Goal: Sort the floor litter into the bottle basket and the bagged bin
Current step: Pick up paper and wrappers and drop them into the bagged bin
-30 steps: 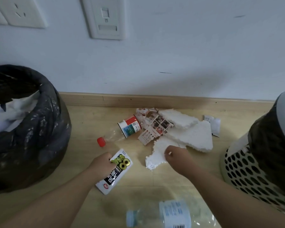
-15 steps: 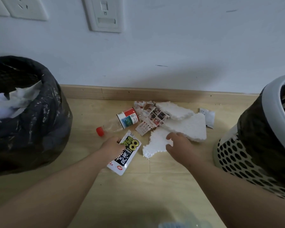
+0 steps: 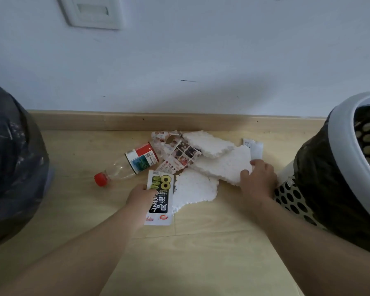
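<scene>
On the floor (image 3: 201, 263) by the wall (image 3: 201, 60), the left hand (image 3: 140, 195) grips a carton (image 3: 160, 199); the right hand (image 3: 257, 180) curls over the edge of a foam slab (image 3: 222, 165). Lifted by one corner, foam may snap and shed crumbs. The bottle (image 3: 132, 164) lies beyond, between bin (image 3: 19, 167) and basket (image 3: 338, 135).

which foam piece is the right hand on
The big middle foam piece: the right hand grips its right edge. The back piece and front piece lie free; the left hand holds a packet.

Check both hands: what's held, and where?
Left hand grips snack packet by its left edge; right hand grips middle foam piece at its right end.
</scene>
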